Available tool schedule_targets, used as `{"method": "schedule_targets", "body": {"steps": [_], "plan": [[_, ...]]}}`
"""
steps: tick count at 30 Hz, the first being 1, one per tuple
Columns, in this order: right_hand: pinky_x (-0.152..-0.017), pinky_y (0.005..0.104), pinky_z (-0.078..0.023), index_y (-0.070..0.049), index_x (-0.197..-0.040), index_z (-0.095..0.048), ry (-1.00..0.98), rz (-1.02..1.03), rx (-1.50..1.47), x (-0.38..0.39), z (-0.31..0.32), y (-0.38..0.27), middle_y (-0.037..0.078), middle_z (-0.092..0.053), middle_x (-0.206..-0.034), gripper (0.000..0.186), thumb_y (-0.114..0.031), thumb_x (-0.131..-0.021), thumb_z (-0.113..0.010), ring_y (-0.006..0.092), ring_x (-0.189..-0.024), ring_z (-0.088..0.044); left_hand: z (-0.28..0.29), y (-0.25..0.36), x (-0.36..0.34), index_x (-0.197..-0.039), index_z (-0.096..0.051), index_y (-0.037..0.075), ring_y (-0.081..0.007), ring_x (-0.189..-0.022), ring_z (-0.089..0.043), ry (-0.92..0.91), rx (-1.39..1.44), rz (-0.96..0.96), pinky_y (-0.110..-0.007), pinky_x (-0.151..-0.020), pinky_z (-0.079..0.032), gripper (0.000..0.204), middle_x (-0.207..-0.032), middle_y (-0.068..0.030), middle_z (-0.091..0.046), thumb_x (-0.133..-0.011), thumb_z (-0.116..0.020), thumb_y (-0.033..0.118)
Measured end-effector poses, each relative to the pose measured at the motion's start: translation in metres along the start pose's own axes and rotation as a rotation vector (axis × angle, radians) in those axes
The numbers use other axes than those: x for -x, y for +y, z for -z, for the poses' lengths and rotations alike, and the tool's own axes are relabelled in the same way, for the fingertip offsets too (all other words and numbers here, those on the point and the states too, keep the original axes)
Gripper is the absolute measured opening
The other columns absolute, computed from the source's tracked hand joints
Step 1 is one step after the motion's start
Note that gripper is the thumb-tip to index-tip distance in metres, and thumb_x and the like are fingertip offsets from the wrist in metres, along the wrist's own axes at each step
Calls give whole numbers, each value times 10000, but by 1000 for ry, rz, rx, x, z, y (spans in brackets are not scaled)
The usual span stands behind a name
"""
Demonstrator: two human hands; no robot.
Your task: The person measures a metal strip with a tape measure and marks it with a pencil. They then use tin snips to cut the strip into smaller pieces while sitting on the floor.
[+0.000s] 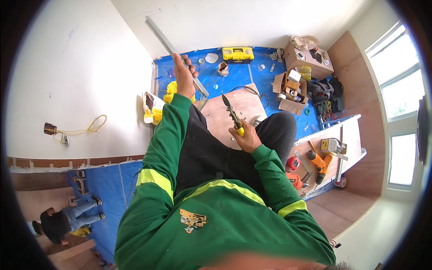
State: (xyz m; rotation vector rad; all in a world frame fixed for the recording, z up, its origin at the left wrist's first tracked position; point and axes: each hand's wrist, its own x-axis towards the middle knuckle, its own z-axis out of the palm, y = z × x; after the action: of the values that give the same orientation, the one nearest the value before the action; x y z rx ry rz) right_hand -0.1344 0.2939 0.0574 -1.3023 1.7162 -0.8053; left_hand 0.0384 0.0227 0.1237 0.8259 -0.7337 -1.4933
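Note:
My left hand (183, 77) is raised ahead of me, its fingers wrapped round a long grey metal channel (161, 35). The channel slants from the upper left, near the white wall, down toward a plywood board (225, 110) between my knees. In my right hand (248, 138), close to my right thigh, is a pair of tin snips (232, 112) with yellow grips. Their dark blades point up and slightly left, apart from the channel. My fingers hide part of the grips. Small bits lie on the board.
A yellow toolbox (237, 54) stands on the blue sheet (211, 72). To the right are an open cardboard box (290, 107) and a plywood bench (353, 130) bearing an orange drill (320, 165). A yellow cable (92, 128) hangs from the left wall. Another person (54, 225) is at lower left.

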Motion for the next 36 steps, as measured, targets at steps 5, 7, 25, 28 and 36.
{"method": "schedule_targets", "body": {"steps": [5,7,25,28,36], "plan": [[-859,504,-544,47,-1248,-577,96,32,66,-3,-11,10,258,-697,-1046,538,-365,-990,-809,421,-959,-705,-21,6,8,-1162,-486,136,-96,-697,-436,189,-20,-160,-283,-590,-389,568,-941,25,-477,-1133,-465,704],[-898,513,-538,55,-1273,-562,133,68,139,-4,-14,13,272,-677,-1118,562,-359,-985,-809,431,-1026,-692,-26,9,11,-1210,-489,124,-90,-688,-425,211,-69,-171,-277,-587,-384,571,-940,24,-470,-1138,-461,690],[-1003,548,-524,88,-1278,-578,95,-29,108,-14,-15,13,317,-664,-1227,622,-390,-953,-808,489,-1171,-655,-35,-23,18,-1204,-542,65,-119,-794,-423,92,-354,-414,-298,-697,-427,557,-979,-11,-465,-1164,-487,618],[-1004,548,-525,81,-1285,-576,110,-21,129,-15,-15,13,315,-668,-1223,619,-387,-953,-809,485,-1171,-657,-37,-25,19,-1199,-537,61,-135,-802,-421,59,-440,-458,-306,-723,-447,579,-1017,-19,-468,-1165,-462,634],[-956,539,-551,74,-1270,-568,-21,-113,151,-13,-10,4,334,-721,-1153,605,-415,-992,-789,487,-1156,-700,-41,-37,27,-1153,-565,33,-151,-779,-487,21,-522,-577,-364,-687,-463,524,-944,-47,-539,-1153,-576,557]]}}
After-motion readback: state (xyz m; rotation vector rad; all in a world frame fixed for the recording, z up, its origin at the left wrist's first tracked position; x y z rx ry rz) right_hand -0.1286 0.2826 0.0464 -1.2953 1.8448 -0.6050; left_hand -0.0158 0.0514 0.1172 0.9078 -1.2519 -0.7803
